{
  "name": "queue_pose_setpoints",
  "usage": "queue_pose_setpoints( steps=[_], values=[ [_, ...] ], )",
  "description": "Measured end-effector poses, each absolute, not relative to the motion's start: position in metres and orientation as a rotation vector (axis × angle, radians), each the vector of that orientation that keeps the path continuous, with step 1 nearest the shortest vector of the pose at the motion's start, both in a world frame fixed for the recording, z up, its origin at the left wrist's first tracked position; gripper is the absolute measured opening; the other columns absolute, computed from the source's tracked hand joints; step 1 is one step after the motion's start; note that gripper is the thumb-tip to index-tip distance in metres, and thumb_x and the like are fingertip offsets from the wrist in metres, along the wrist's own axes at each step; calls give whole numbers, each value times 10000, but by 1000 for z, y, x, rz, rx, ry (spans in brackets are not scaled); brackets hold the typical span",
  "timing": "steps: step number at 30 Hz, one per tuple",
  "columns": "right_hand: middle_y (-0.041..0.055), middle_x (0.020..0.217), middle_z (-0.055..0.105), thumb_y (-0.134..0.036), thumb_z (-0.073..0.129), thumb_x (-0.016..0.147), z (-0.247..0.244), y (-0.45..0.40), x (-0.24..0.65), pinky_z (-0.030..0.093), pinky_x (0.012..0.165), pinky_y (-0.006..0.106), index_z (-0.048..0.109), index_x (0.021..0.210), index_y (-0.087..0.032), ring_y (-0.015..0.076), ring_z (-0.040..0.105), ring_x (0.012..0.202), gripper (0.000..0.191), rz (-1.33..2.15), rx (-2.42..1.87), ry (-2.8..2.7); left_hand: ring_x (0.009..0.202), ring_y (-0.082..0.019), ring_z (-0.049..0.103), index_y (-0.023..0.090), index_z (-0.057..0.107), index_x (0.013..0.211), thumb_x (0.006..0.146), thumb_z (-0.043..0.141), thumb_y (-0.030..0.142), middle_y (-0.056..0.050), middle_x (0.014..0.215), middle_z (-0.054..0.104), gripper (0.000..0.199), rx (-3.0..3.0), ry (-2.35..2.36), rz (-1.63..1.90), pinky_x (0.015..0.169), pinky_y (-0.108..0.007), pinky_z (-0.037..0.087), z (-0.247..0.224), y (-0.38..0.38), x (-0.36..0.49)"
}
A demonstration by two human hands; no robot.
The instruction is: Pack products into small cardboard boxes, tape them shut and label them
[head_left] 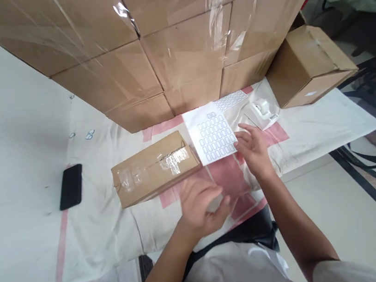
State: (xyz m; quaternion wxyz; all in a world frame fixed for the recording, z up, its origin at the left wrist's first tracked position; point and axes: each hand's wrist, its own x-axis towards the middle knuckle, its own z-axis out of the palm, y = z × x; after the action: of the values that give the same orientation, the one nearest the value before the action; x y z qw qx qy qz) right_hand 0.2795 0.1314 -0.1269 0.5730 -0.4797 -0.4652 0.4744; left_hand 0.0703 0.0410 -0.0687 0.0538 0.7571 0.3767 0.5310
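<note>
The back edge of the cloth-covered table (106, 236) is blocked by stacked brown cardboard boxes (183, 57). Before them, a white blue-outlined label sheet (213, 137) is flanked by an oblong brown carton (149, 167) and a white plastic dispenser (263, 112). At the sheet's right edge the right hand (254, 151) is held, nearer the front edge the blurred left hand (199, 207); neither grip can be told.

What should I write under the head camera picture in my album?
Right hand at the printed sheet, left hand near the taped box.

From left, the cloth-covered worktop (107, 238) held a black phone (71, 186), taped carton (153, 170), label sheets (214, 132), white tape dispenser (262, 113) and brown box (310, 65), with stacked cartons (187, 61) behind.
</note>
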Motion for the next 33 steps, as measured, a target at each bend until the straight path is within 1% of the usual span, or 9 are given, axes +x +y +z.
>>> queue_pose_setpoints(
  steps=[3, 6, 10, 12, 16, 20, 24, 30, 33],
  values=[
    [35, 1028, 689, -311, 757, 839, -123, 102, 272, 596, 833, 377, 542, 1291, -293, 206, 701, 945, 501, 1169, -1092, -1028, 818, -183, 656, 206, 619, 1095, 912, 694, 195, -36, 935, 734, 198, 2423, 1283, 1382, 746, -344, 484, -77, 63, 108],
    [4, 938, 690, -284, 786, 840, -121, 87, 273, 594, 805, 336, 581, 1254, -290, 185, 704, 917, 463, 1202, -1094, -923, 936, -225, 653, 200, 654, 1157, 916, 697, 245, -73, 1048, 722, 249, 2432, 1514, 1192, 805, -366, 486, -84, 78, 125],
    [-6, 920, 723, -291, 812, 843, -117, 79, 282, 582, 723, 281, 619, 1264, -284, 152, 702, 830, 463, 1268, -1066, -858, 1023, -255, 627, 290, 683, 1239, 856, 770, 278, -50, 1146, 705, 393, 2475, 1659, 975, 810, -395, 436, -86, 80, 130],
    [10, 957, 746, -309, 825, 837, -113, 77, 285, 593, 727, 285, 637, 1257, -276, 159, 719, 847, 461, 1269, -1073, -875, 1034, -252, 619, 309, 690, 1244, 850, 784, 277, -37, 1156, 706, 406, 2475, 1679, 958, 815, -398, 419, -86, 80, 132],
    [37, 1003, 780, -337, 821, 854, -109, 72, 286, 628, 803, 330, 651, 1258, -264, 195, 763, 928, 444, 1257, -1115, -934, 1028, -245, 616, 284, 713, 1191, 871, 785, 310, -43, 1138, 717, 328, 2467, 1700, 950, 818, -396, 406, -86, 85, 133],
    [58, 1006, 799, -328, 752, 916, -113, 68, 286, 629, 898, 387, 661, 1295, -243, 221, 775, 993, 399, 1103, -1252, -1066, 972, -229, 624, 263, 730, 1119, 895, 768, 293, -28, 1076, 737, 229, 2503, 1677, 978, 803, -389, 395, -89, 89, 135],
    [72, 1028, 800, -318, 693, 953, -114, 67, 288, 634, 808, 358, 652, 1343, -244, 230, 776, 1001, 399, 952, -1320, -1202, 913, -206, 641, 246, 741, 1065, 930, 732, 283, -9, 1003, 765, 140, 2552, 1606, 1053, 792, -389, 388, -92, 89, 136],
    [57, 956, 798, -293, 650, 959, -105, 61, 287, 593, 646, 297, 653, 1303, -225, 218, 777, 876, 350, 736, -1418, -1323, 831, -174, 654, 228, 744, 1020, 959, 662, 210, 9, 920, 781, 103, 2628, 1533, 1056, 778, -386, 368, -91, 91, 139],
    [44, 925, 785, -268, 625, 957, -112, 62, 288, 578, 661, 298, 653, 1291, -222, 197, 747, 800, 339, 653, -1470, -1348, 810, -167, 656, 215, 724, 961, 968, 631, 182, 4, 892, 772, 99, 2597, 1544, 1100, 760, -380, 367, -90, 93, 138]
  ],
)
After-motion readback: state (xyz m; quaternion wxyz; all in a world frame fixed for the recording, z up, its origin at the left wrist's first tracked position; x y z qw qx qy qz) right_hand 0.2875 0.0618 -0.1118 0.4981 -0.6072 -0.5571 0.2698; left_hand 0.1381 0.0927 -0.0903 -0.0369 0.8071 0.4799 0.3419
